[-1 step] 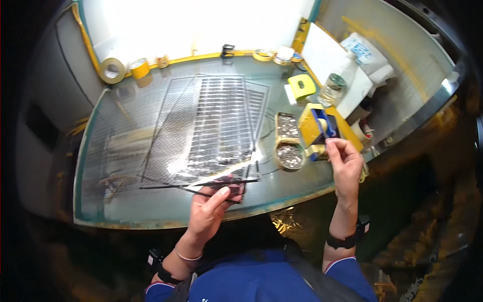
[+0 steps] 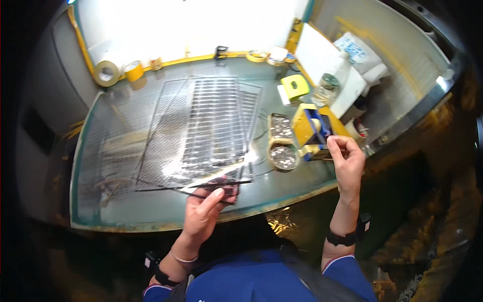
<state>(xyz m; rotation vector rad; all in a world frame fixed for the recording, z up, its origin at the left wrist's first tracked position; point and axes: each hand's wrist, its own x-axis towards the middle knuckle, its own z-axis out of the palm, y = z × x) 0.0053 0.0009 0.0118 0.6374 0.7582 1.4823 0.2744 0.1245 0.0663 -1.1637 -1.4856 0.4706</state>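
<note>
My left hand grips the near corner of overlapping see-through film sheets with dark grid patterns and black edges. Its thumb lies on top, and the other fingers show through the film from beneath. The sheets slant over the glass-like table. My right hand is raised, thumb and forefinger pinched together, just off the right end of a blue and yellow tape dispenser. Whatever is between those fingertips is too small or clear to make out. Two small containers of silvery bits stand left of the dispenser.
Tape rolls line the table's far edge by a bright white panel. A yellow-green hole-handled object and a clear bottle stand at the back right. Nearest me runs the table's worn front edge.
The whole scene has shifted slightly left in the picture. My right hand has drawn a little to the right, away from the tape dispenser. My left hand keeps its grip on the film sheets.
</note>
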